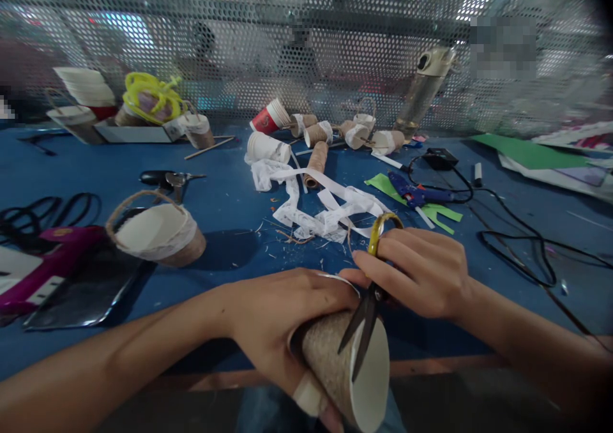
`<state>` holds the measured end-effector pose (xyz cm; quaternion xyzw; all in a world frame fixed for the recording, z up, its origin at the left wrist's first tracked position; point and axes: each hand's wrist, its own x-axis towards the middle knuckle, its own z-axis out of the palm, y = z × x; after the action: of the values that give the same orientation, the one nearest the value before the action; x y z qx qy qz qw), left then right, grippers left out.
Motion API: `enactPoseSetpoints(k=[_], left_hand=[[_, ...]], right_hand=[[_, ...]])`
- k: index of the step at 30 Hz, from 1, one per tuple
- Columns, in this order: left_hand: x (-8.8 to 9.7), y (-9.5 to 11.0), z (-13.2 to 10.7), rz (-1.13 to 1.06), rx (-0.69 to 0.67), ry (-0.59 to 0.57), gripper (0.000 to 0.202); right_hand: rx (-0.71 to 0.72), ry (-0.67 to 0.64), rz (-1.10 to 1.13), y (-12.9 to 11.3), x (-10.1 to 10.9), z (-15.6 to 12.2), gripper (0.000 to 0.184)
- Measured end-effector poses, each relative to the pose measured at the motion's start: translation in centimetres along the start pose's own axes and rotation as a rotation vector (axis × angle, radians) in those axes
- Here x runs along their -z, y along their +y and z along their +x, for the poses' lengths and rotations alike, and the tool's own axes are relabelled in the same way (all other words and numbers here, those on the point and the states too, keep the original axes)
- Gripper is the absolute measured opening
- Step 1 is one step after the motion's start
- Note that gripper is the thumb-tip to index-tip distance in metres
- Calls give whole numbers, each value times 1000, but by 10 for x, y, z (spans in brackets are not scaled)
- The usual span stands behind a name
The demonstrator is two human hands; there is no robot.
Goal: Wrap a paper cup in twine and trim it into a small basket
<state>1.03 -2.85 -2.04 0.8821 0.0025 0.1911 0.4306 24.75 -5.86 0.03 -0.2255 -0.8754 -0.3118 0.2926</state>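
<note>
My left hand is wrapped around a paper cup covered in brown twine, tipped on its side with its white mouth facing right. One finger of that hand carries a pale bandage or tape. Scissors with a yellow handle are in my right hand. Their blades point down, slightly parted, over the cup's rim; whether they touch it I cannot tell. A finished-looking twine basket cup with a lace edge and handle stands to the left. White lace ribbon lies loosely beyond my hands.
A magenta glue gun rests at the left, a blue glue gun with cable at the right. Behind are a twine roll, stacked cups, several small twine baskets and a bottle against the perforated metal panel.
</note>
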Motion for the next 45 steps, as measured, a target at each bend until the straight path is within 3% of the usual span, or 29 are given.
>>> enactPoseSetpoints(k=[11,19,34,45], left_hand=[[-2,-10,3,-54,-80,101,71],[-3,-6,1,-78,11,29,71],[-4,-10,4,-219,-3,-57,86],[-4,-11,4,-228,22,-86,84]], right_hand=[[-5,-2,-12,2,0,-1,21],[-10,8,-14,1,0,-1,19],[17,33,45,1,-3,1,21],[20,37,31,1,2,4,17]])
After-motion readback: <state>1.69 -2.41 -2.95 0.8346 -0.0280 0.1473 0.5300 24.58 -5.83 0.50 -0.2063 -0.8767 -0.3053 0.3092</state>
